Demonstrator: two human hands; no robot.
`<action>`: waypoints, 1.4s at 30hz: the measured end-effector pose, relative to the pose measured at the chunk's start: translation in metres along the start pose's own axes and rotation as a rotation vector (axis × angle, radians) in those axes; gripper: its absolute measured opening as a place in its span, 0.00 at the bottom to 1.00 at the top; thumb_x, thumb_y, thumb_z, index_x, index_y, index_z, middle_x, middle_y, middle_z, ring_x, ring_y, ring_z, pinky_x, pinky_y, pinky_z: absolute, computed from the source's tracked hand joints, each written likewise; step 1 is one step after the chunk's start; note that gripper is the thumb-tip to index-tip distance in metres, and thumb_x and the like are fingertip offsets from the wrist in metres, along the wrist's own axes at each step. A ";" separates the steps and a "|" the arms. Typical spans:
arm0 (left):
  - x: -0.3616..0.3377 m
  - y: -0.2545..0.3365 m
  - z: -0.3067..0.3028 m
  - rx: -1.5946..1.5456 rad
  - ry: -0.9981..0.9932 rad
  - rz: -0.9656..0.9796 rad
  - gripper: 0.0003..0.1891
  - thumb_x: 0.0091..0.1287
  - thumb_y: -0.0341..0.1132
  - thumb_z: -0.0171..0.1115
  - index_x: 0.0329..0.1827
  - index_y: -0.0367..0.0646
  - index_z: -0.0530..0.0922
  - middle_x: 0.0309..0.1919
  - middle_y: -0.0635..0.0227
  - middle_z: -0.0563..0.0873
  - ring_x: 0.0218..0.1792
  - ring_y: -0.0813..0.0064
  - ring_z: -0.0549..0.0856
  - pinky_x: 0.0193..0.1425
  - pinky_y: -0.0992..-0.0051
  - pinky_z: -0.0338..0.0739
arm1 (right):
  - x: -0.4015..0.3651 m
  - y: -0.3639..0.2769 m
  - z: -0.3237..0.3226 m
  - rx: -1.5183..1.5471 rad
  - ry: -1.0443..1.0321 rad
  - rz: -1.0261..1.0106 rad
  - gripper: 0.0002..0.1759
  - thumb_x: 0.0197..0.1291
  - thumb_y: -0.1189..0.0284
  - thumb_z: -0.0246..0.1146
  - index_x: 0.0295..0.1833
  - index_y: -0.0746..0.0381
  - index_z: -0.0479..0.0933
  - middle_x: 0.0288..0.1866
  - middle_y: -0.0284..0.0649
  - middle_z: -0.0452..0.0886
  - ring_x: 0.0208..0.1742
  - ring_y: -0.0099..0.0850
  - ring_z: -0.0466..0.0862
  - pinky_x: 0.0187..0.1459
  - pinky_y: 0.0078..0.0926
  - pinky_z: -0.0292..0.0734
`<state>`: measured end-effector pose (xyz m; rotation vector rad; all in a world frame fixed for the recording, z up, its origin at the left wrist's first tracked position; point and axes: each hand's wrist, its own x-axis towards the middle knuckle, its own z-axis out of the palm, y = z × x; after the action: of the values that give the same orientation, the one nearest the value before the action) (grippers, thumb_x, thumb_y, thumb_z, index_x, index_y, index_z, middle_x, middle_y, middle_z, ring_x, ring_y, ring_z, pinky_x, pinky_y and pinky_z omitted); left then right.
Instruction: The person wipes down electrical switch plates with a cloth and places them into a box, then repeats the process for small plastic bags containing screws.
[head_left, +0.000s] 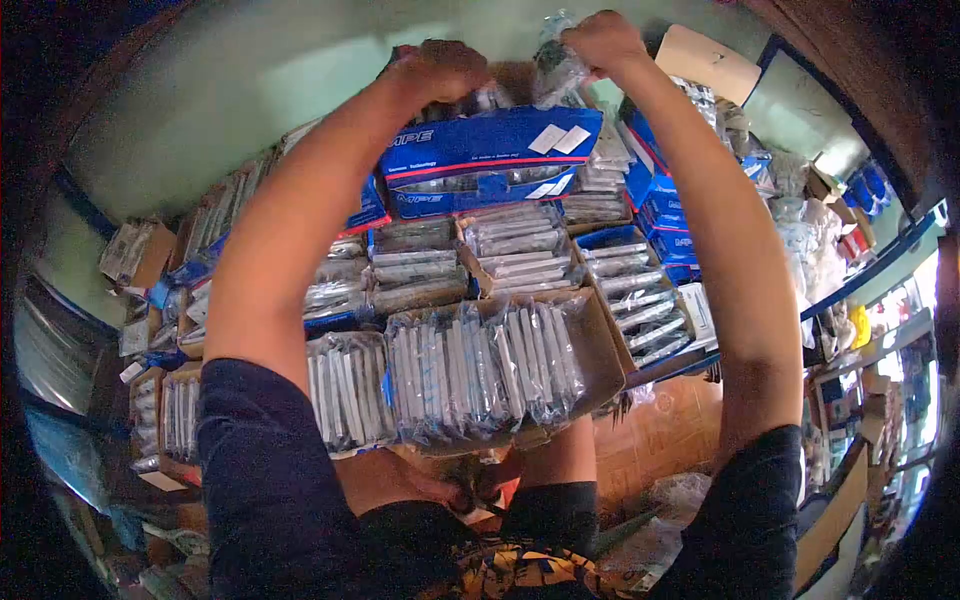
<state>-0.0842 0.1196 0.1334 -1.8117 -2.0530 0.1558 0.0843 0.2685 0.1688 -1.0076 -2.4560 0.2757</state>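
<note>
Both my arms reach to the top of the view, over a blue box (pixel 490 150) with white lettering. My left hand (pixel 440 70) is closed at the box's upper left, by some clear plastic; what it grips is hidden. My right hand (pixel 605 45), higher and to the right, is closed on a clear plastic bag (pixel 560 75) that hangs at the box's back edge. Below the blue box, cardboard boxes hold rows of flat items in clear wrap, the nearest being a wide row of wrapped packs (pixel 480 370).
More blue boxes (pixel 665 215) are stacked at right, beside a tan cardboard flap (pixel 708 62). Packed boxes (pixel 135 250) continue at left. Shelves with mixed goods stand far right. Tiled floor (pixel 660 440) shows below, with plastic bags near my right sleeve.
</note>
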 end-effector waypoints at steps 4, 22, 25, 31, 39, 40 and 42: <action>0.029 -0.047 0.027 -0.055 0.084 0.495 0.19 0.55 0.30 0.56 0.51 0.48 0.82 0.42 0.52 0.85 0.44 0.51 0.85 0.51 0.57 0.78 | -0.022 0.020 -0.012 0.361 0.105 0.070 0.16 0.52 0.62 0.64 0.33 0.67 0.81 0.29 0.41 0.79 0.28 0.31 0.82 0.28 0.36 0.83; 0.044 0.031 0.010 0.197 0.177 0.453 0.12 0.57 0.37 0.58 0.43 0.51 0.81 0.33 0.57 0.85 0.38 0.51 0.85 0.44 0.56 0.81 | -0.046 0.006 -0.016 0.346 0.078 -0.037 0.18 0.55 0.63 0.61 0.33 0.70 0.80 0.19 0.44 0.78 0.21 0.34 0.83 0.24 0.30 0.82; 0.042 0.020 0.015 0.054 0.338 0.441 0.11 0.57 0.40 0.59 0.39 0.47 0.81 0.32 0.55 0.84 0.37 0.51 0.86 0.43 0.55 0.81 | -0.050 -0.008 -0.007 0.281 0.096 -0.040 0.18 0.54 0.62 0.60 0.30 0.70 0.80 0.19 0.47 0.78 0.22 0.37 0.85 0.25 0.34 0.82; 0.036 -0.018 0.006 0.155 0.406 0.298 0.11 0.57 0.35 0.59 0.41 0.44 0.79 0.35 0.57 0.85 0.38 0.54 0.86 0.42 0.57 0.82 | -0.009 0.011 0.009 0.368 0.107 -0.147 0.17 0.52 0.61 0.61 0.29 0.67 0.81 0.22 0.44 0.79 0.21 0.32 0.83 0.25 0.30 0.81; -0.018 -0.063 -0.021 0.228 0.451 -0.038 0.10 0.58 0.34 0.56 0.41 0.42 0.78 0.36 0.56 0.85 0.38 0.53 0.86 0.39 0.57 0.81 | 0.049 0.020 0.011 -0.309 0.283 -0.634 0.15 0.60 0.64 0.59 0.27 0.65 0.76 0.26 0.42 0.78 0.30 0.34 0.80 0.33 0.32 0.75; -0.024 -0.071 -0.023 0.230 0.444 -0.042 0.10 0.58 0.34 0.56 0.41 0.42 0.78 0.36 0.56 0.85 0.38 0.53 0.86 0.39 0.57 0.81 | 0.034 0.010 0.004 0.002 0.132 -0.397 0.15 0.59 0.64 0.59 0.28 0.65 0.77 0.27 0.43 0.78 0.30 0.35 0.80 0.33 0.33 0.76; -0.038 -0.092 -0.024 0.295 0.327 -0.129 0.10 0.59 0.34 0.55 0.40 0.41 0.78 0.36 0.55 0.85 0.38 0.53 0.86 0.40 0.57 0.81 | 0.016 -0.004 -0.009 0.388 0.020 -0.093 0.15 0.57 0.63 0.59 0.31 0.66 0.79 0.28 0.46 0.79 0.30 0.36 0.81 0.34 0.34 0.77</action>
<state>-0.1578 0.0639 0.1782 -1.4190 -1.8016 0.1100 0.0764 0.2771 0.1831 -0.7235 -2.2988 0.6763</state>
